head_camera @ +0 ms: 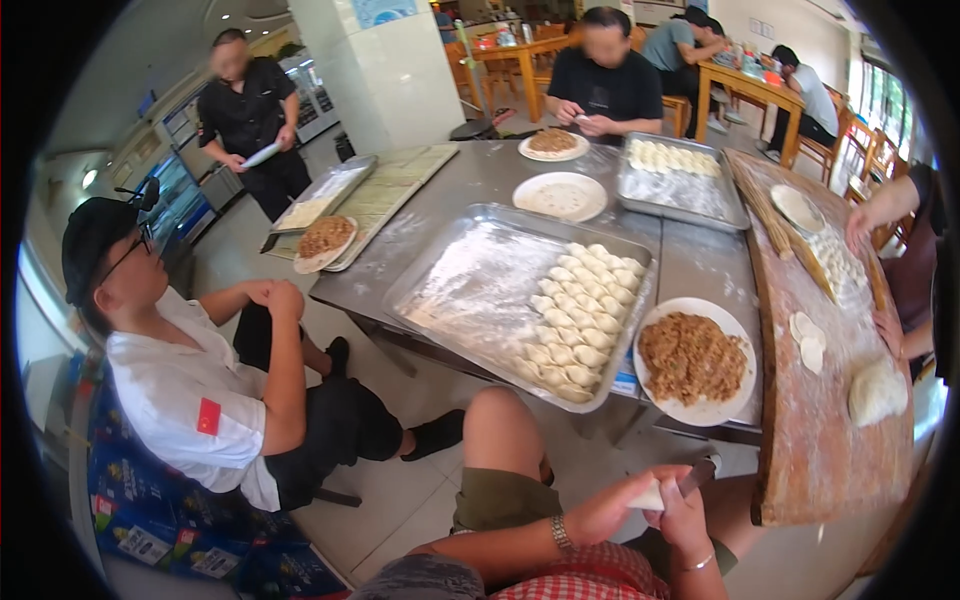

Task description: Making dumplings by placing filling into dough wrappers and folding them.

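Note:
My left hand (609, 506), with a metal watch at its wrist, holds a pale dumpling wrapper (646, 496) low in front of my lap. Touching that wrapper is my right hand (684, 517), which wears a thin bracelet and also holds a dark flat-handled tool (697, 477); its exact kind is unclear. Whether the wrapper has filling inside cannot be seen. Beyond my hands, a white plate (694, 414) bears brown minced filling (691, 360). To its left, a floured metal tray (450, 358) carries rows of shaped dumplings (589, 307) along its right side.
A wooden board (810, 450) at right holds dough (877, 391), wrappers (808, 337) and rolling pins; a co-worker's hands (862, 225) are there. A seated person (180, 375) is at left, another (607, 90) across the metal table (480, 176), beside another dumpling tray (679, 217). One person (251, 112) stands behind.

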`<state>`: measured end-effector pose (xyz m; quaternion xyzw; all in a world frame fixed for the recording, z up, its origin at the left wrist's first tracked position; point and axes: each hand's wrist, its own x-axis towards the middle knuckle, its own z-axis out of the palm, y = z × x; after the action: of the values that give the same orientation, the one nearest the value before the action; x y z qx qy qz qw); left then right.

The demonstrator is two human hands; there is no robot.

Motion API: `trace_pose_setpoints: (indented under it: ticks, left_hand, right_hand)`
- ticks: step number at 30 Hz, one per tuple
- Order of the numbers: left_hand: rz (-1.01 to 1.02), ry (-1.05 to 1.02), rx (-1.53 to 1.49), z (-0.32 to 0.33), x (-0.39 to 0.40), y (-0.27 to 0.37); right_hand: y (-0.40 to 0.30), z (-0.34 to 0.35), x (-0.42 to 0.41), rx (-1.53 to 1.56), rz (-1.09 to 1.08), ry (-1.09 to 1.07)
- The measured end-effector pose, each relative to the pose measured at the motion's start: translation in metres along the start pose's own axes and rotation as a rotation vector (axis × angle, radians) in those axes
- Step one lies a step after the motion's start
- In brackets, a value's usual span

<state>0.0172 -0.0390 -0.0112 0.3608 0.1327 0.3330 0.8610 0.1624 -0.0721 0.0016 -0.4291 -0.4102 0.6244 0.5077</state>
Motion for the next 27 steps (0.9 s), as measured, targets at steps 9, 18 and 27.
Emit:
trace_pose_setpoints:
  ticks: [9,18,27]
  left_hand:
    - [-0.015,-0.066,-0.099,0.026,-0.010,0.012]
    - [0.264,-0.141,0.166,0.031,-0.008,0.042]
    - [0.312,-0.104,0.418,0.039,-0.014,0.044]
  right_hand:
    - [-0.037,0.003,-0.010,-0.090,-0.093,-0.169]
    - [-0.049,0.025,-0.008,-0.376,-0.234,-0.085]
    - [-0.051,0.027,-0.015,-0.579,-0.497,-0.120]
